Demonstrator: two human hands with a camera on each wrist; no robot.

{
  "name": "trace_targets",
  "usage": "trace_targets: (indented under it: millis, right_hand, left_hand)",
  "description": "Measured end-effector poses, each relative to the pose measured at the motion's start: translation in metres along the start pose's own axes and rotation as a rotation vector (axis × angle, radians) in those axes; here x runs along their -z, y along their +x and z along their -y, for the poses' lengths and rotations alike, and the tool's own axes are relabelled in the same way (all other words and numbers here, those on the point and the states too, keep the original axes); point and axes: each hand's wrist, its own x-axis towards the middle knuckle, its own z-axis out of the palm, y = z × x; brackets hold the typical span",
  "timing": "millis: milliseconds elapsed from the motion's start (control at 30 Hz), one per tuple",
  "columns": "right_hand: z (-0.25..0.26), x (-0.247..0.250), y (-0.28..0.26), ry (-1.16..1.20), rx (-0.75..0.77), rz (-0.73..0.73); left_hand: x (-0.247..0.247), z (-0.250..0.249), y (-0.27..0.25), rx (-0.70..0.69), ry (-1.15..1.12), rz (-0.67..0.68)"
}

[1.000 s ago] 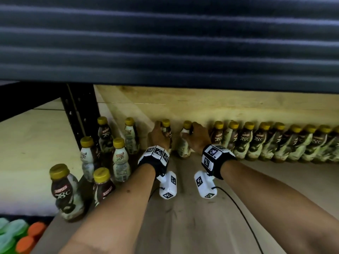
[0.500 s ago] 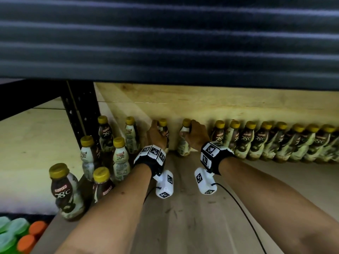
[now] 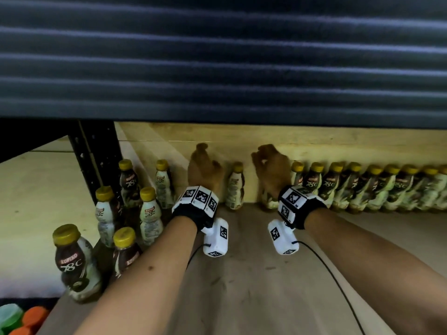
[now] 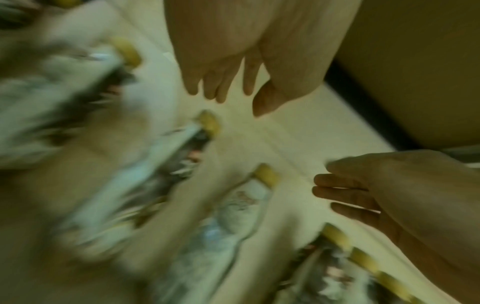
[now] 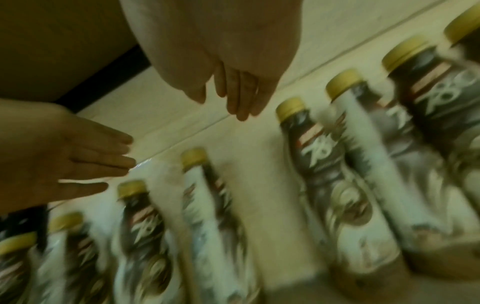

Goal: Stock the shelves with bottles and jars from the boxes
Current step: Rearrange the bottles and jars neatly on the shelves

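Observation:
Small coffee bottles with gold caps stand along the back of the wooden shelf (image 3: 242, 274). My left hand (image 3: 204, 165) and right hand (image 3: 269, 165) hover near the back wall, both with fingers loose and holding nothing. One bottle (image 3: 235, 189) stands free between them. Another bottle (image 3: 267, 201) is partly hidden below my right wrist. In the left wrist view my left hand (image 4: 223, 82) shows straight fingers above blurred bottles. The right wrist view shows my right hand (image 5: 233, 96) empty above the row (image 5: 324, 164).
A long row of bottles (image 3: 362, 187) runs to the right along the back wall. A cluster of bottles (image 3: 148, 213) fills the shelf's left end by a black upright post (image 3: 96, 160). The dark shelf above (image 3: 217, 56) hangs low. Green and orange caps (image 3: 24, 317) sit lower left.
Both hands let go of the bottles they gripped at the back of the shelf and lifted off them with the fingers opened. The bottles stay standing.

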Motion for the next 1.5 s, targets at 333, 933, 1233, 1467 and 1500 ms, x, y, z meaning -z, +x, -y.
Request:
trace_targets:
  millis: [333,933,1233,1467,1500]
  right_hand:
    - [-0.072,0.057,-0.03,-0.471,0.149,0.268]
    - [-0.041,0.05,-0.071,-0.026,-0.168,0.423]
    - [0.028,-0.009,-0.087,-0.029,-0.153,0.421]
    - [0.032,-0.009,-0.087,-0.099,-0.179,0.407]
    - [0.032,-0.008,-0.088,-0.111,-0.172,0.412]
  left_hand:
    - [-0.098,-0.061,-0.013,-0.179,-0.016,0.487]
    - [-0.045,-0.002,-0.075,-0.098,0.021,0.42]
    - [0.02,0.035,-0.086,0.063,0.134,0.27]
    - [0.032,0.037,-0.084,0.044,0.135,0.292]
    - [0.033,0.037,-0.083,0.048,0.152,0.295]
